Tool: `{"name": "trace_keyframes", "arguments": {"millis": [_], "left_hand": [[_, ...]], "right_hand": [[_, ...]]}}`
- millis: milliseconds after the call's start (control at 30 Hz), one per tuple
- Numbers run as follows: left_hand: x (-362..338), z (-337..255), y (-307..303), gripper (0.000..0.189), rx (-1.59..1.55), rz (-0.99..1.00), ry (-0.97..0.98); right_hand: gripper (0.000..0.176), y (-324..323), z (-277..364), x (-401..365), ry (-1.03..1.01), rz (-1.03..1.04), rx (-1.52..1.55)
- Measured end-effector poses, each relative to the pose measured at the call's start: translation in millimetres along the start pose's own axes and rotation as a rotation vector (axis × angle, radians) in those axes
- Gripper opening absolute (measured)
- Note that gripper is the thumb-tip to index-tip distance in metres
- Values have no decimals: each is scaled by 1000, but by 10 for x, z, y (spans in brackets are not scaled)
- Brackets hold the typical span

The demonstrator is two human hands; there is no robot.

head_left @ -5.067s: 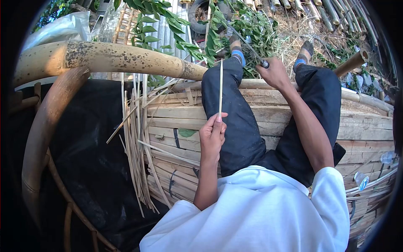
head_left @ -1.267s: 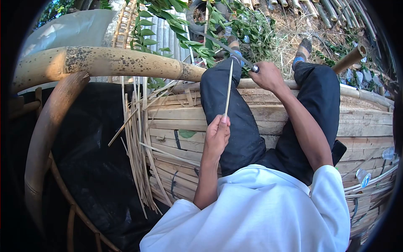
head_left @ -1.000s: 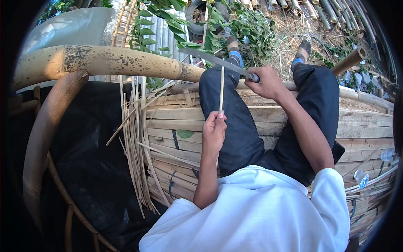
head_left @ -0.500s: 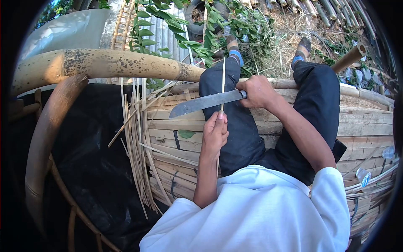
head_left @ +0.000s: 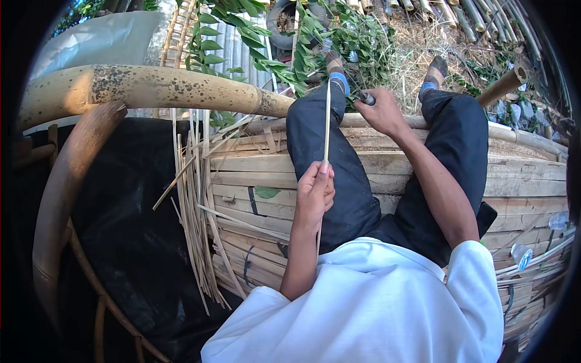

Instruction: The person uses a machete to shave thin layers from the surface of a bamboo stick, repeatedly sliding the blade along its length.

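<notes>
My left hand (head_left: 315, 192) is closed around a thin bamboo strip (head_left: 328, 130), thumb on top. The strip stands up over my left thigh, its tip near the knee, and its lower end runs back along my forearm. Up and to the right, my right hand (head_left: 384, 114) is closed on a knife (head_left: 367, 98). Only its dark handle end shows clearly; the blade can hardly be made out against the ground and leaves. The knife is apart from the strip.
I sit on a slatted bamboo bench (head_left: 399, 166). Loose bamboo strips (head_left: 196, 236) lie to my left, beside a thick bamboo pole (head_left: 175, 91) and black sheeting (head_left: 136, 230). A plastic cup (head_left: 521, 255) lies at right. Leafy branches (head_left: 357, 60) and a tyre (head_left: 281, 27) are ahead.
My right hand has lifted the knife off the strip, forward and to the right, turning the blade away from its crosswise position. My left hand and the strip have shifted slightly right.
</notes>
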State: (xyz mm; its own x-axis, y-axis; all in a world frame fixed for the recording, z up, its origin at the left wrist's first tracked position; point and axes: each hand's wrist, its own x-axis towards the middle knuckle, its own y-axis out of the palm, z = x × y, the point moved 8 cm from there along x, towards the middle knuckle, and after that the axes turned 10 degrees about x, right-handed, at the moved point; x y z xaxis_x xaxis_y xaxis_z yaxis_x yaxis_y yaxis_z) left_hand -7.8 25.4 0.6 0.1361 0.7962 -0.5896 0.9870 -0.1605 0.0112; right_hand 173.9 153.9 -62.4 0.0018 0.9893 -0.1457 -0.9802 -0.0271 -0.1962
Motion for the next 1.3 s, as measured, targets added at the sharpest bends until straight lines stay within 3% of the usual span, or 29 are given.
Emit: {"name": "trace_keyframes", "arguments": {"millis": [167,267,533,600,833,900,1033,1100,1200,1233,1300], "left_hand": [[82,-32,-170,24,128,-134,41],[127,-14,-231,24,223,-184,99],[139,-43,-206,24,378,-241,237],[124,-53,-215,24,495,-284,247],[38,1,-292,25,386,-255,189],[33,38,-301,25,386,-241,201],[38,53,-305,25,324,-267,178],[89,56,-326,25,348,-267,174],[116,30,-282,25,392,-237,184],[112,20,-283,25,397,-238,184],[100,-23,-259,25,413,-246,232]], "right_hand": [[23,65,214,-120,-106,86,-11],[22,256,393,-266,-411,165,-369],[24,428,548,-426,-501,244,-466],[18,429,493,-396,-453,244,-505],[22,185,318,-125,-282,132,-503],[24,-6,108,2,-23,27,-378],[29,-133,-61,93,130,6,-131],[29,-95,3,4,85,8,-75],[25,134,347,-187,-238,168,-110],[25,175,349,-228,-239,166,-105],[17,383,487,-376,-504,259,-347]]}}
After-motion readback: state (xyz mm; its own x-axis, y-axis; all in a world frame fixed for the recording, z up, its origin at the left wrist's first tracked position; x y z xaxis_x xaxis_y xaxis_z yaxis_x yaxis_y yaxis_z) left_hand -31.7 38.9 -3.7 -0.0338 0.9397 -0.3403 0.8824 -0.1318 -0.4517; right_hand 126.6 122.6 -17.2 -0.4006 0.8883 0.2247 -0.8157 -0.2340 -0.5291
